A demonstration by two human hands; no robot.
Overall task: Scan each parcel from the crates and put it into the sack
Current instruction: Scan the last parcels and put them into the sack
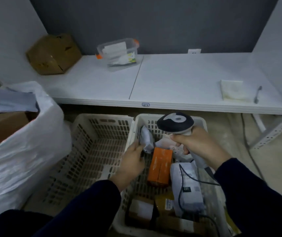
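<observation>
Grey plastic wraps the small parcel (pixel 146 140) that the left hand (pixel 133 156) pinches between thumb and curled fingers, held up at the eleven o'clock corner of the right crate (pixel 146 117). The right hand (pixel 200 146) has its fingers wrapped tight round the handle of a scanner (pixel 174 124), whose dark head sits just at three o'clock of the parcel and tips towards it. A thin black cable (pixel 182 182) trails from the scanner down across the crate.

Inside that crate, an orange box (pixel 160 165) lies near the middle, with a pale labelled bag (pixel 186 185) touching it at four o'clock and brown cartons (pixel 142 211) at six o'clock.

The left crate (pixel 102 117) stands side by side with it at nine o'clock. The white sack (pixel 25 151) bulges at nine o'clock of the view, its mouth open, with a cardboard carton showing inside.

On the white table (pixel 179 79) beyond the crates, a brown cardboard box (pixel 54 53) stands at eleven o'clock and a clear lidded tub (pixel 119 53) at twelve.
</observation>
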